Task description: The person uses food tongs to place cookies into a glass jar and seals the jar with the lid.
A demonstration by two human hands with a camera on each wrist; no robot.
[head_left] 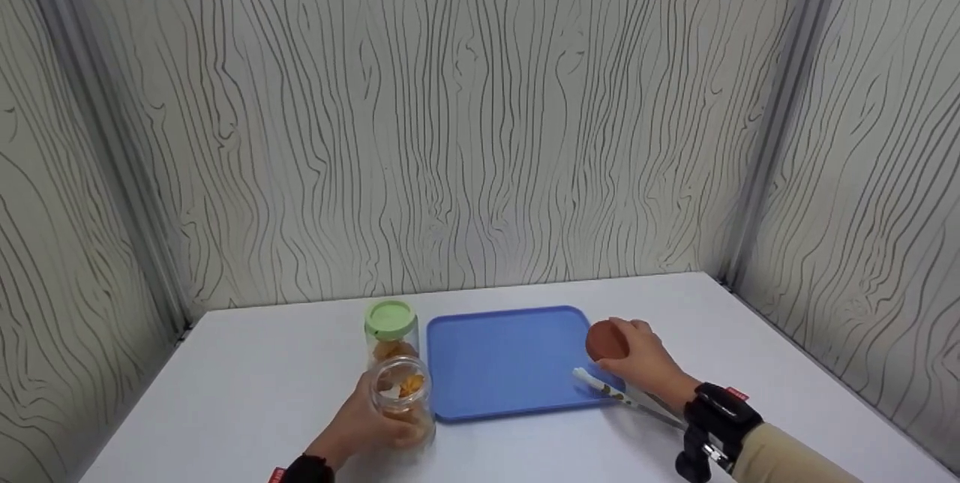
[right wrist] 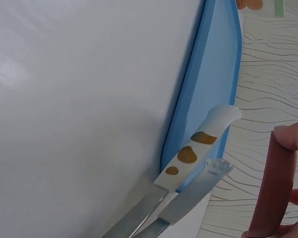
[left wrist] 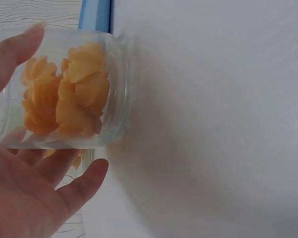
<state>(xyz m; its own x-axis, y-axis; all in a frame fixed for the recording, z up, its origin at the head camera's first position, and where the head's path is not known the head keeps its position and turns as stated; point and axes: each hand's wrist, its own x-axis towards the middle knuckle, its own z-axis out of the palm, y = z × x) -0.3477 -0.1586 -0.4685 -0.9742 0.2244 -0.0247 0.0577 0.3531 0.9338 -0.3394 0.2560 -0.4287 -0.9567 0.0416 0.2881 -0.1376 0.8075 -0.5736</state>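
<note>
My left hand [head_left: 367, 417] grips a clear open-topped jar [head_left: 420, 425] from its left side. Several orange, petal-edged pieces [left wrist: 84, 89] lie inside it. Below the jar in the left wrist view there is a shadow on the table. My right hand [head_left: 646, 363] pinches a round reddish-brown lid [head_left: 606, 340] by its rim, above the right side of the blue tray [head_left: 510, 363]. In the right wrist view that lid [right wrist: 273, 191] is edge-on, with the fingertips at its two ends.
A second jar with a green lid [head_left: 390, 318] and orange pieces stands behind the held one. Two metal utensils, one with a brown-spotted white handle [right wrist: 187, 154], one with a plain pale handle [right wrist: 196, 192], are at the tray's near right corner. Wood-patterned walls [head_left: 450, 123] enclose the white table [head_left: 247, 378].
</note>
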